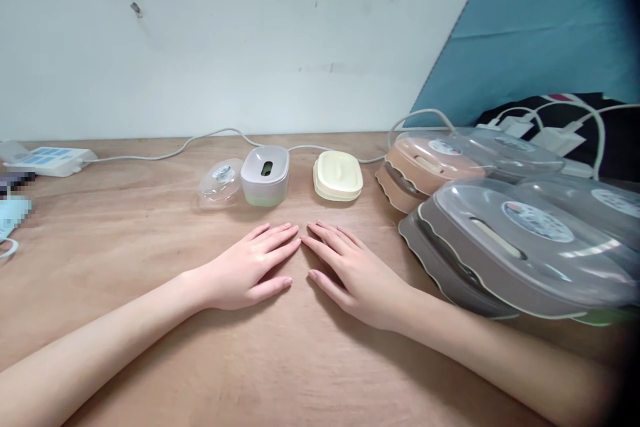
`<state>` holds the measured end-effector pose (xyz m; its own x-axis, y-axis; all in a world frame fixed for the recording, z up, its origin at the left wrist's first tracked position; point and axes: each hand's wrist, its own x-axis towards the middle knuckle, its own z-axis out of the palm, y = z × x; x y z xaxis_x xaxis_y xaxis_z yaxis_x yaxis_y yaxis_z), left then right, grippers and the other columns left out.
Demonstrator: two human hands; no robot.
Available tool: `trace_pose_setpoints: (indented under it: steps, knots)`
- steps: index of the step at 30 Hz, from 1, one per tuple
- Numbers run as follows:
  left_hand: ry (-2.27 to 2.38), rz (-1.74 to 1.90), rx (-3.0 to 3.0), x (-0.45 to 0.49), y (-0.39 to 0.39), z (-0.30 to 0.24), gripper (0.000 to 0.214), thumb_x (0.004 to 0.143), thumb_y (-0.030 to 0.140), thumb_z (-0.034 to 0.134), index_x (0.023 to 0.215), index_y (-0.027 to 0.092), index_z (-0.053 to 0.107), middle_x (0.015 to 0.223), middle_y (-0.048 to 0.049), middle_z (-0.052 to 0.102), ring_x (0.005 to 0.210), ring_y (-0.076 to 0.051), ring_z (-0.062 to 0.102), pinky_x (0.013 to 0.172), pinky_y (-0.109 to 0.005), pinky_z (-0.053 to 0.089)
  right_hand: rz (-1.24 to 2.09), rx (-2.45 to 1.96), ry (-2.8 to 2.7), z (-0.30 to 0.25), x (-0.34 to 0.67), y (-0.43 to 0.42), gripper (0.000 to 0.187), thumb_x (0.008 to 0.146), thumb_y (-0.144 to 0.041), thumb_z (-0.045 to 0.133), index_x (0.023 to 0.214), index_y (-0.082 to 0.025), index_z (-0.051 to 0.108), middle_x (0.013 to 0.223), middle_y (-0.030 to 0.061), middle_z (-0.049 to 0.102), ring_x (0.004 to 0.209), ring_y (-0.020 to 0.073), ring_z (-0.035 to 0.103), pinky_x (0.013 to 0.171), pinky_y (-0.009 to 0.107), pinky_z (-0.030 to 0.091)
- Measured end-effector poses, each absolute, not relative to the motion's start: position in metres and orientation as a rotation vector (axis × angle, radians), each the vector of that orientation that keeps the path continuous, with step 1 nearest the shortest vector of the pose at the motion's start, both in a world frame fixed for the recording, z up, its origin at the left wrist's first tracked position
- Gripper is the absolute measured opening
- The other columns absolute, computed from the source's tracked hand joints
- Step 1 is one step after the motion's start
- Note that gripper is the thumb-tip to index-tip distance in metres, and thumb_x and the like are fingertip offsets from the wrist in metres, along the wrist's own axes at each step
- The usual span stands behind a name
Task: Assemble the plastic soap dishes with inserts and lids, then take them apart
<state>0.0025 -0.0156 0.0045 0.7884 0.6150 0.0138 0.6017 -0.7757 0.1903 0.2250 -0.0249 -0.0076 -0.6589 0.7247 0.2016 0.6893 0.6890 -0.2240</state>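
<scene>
My left hand [257,267] lies flat on the wooden table [200,367], fingers stretched out, holding nothing. Mirroring it, my right hand [345,267] also rests palm down with its fingers extended; the fingertips of the two hands nearly meet. Beyond the left hand stands a small lilac box [266,177] with a green base and a dark slot in its sunken top. A clear plastic lid [219,181] with a round sticker sits close against its left side. Past the right hand is a pale yellow lid-like piece [338,175] with a raised bar on top.
Grey containers with clear lids [505,240] and an orange one [425,160] crowd the right side. A white power strip [55,160] sits at far left, its cable [195,139] running along the wall [250,47]. Plugged-in chargers [555,137] are at back right.
</scene>
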Motion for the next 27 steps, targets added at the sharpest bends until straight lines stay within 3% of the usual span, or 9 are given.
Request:
trace_pose_setpoints:
  steps: [12, 18, 22, 25, 27]
  knots:
    - [0.948, 0.123, 2.806, 0.003, -0.015, 0.006, 0.056, 0.093, 0.039, 0.038, 0.139, 0.009, 0.030, 0.147, -0.0143, 0.025, 0.137, -0.025, 0.019, 0.112, -0.043, 0.016, 0.186, -1.138, -2.653, -0.005, 0.225, -0.025, 0.051, 0.089, -0.031, 0.040, 0.134, -0.008, 0.040, 0.139, 0.0191, 0.040, 0.131, 0.0295, 0.032, 0.105, 0.049, 0.032]
    - [0.958, 0.101, 2.840, 0.003, -0.015, 0.005, 0.055, 0.093, 0.040, 0.036, 0.139, 0.010, 0.030, 0.147, -0.0137, 0.025, 0.137, -0.023, 0.018, 0.112, -0.042, 0.016, 0.108, -1.259, -2.511, -0.010, 0.225, -0.023, 0.045, 0.087, -0.032, 0.042, 0.127, -0.012, 0.046, 0.135, 0.0199, 0.042, 0.128, 0.0308, 0.036, 0.101, 0.051, 0.034]
    - [0.958, 0.094, 2.841, 0.003, -0.015, 0.004, 0.054, 0.093, 0.041, 0.035, 0.138, 0.010, 0.032, 0.147, -0.0135, 0.024, 0.138, -0.023, 0.017, 0.112, -0.043, 0.016, -0.072, -1.618, -2.205, -0.016, 0.227, -0.007, 0.057, 0.084, -0.038, 0.046, 0.130, -0.006, 0.038, 0.142, 0.0264, 0.027, 0.133, 0.0393, 0.022, 0.102, 0.057, 0.028]
    - [0.957, 0.114, 2.832, 0.002, -0.015, 0.003, 0.054, 0.093, 0.041, 0.035, 0.138, 0.011, 0.031, 0.147, -0.0132, 0.025, 0.138, -0.023, 0.017, 0.112, -0.044, 0.017, -0.095, -1.725, -2.095, -0.019, 0.229, 0.007, 0.063, 0.083, -0.039, 0.045, 0.135, -0.005, 0.030, 0.147, 0.0253, 0.018, 0.135, 0.0406, 0.014, 0.103, 0.058, 0.024]
    - [0.956, 0.139, 2.824, 0.001, -0.015, 0.002, 0.053, 0.093, 0.041, 0.036, 0.138, 0.013, 0.031, 0.147, -0.0126, 0.025, 0.137, -0.023, 0.018, 0.111, -0.044, 0.017, -0.045, -1.738, -2.073, -0.021, 0.231, 0.013, 0.063, 0.084, -0.040, 0.043, 0.136, -0.008, 0.029, 0.147, 0.0230, 0.020, 0.135, 0.0411, 0.016, 0.101, 0.060, 0.026]
